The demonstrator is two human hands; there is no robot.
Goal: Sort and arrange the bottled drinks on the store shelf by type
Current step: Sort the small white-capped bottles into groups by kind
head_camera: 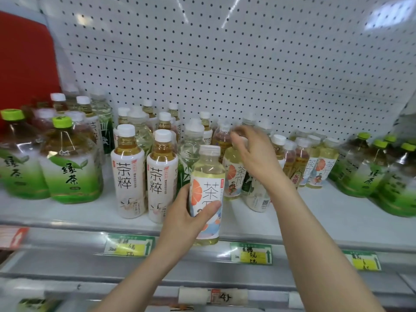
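Observation:
My left hand (pixel 188 218) grips a pale yellow tea bottle with an orange-slice label (pixel 208 188), held upright at the shelf's front edge. My right hand (pixel 252 154) hovers with fingers spread over the bottles behind it, above a matching orange-slice bottle (pixel 231 176) and a white-labelled bottle (pixel 256 197). Its fingertips are blurred near the caps; I cannot tell whether they touch one. Two amber tea bottles with white labels (pixel 129 174) (pixel 161 179) stand just left of the held bottle.
Large green-tea bottles with green caps stand at the far left (pixel 69 167) and far right (pixel 364 170). More small bottles (pixel 315 163) crowd the right and back rows. A white pegboard (pixel 225 64) backs the white shelf (pixel 326 212). Price tags (pixel 251 253) line the front rail.

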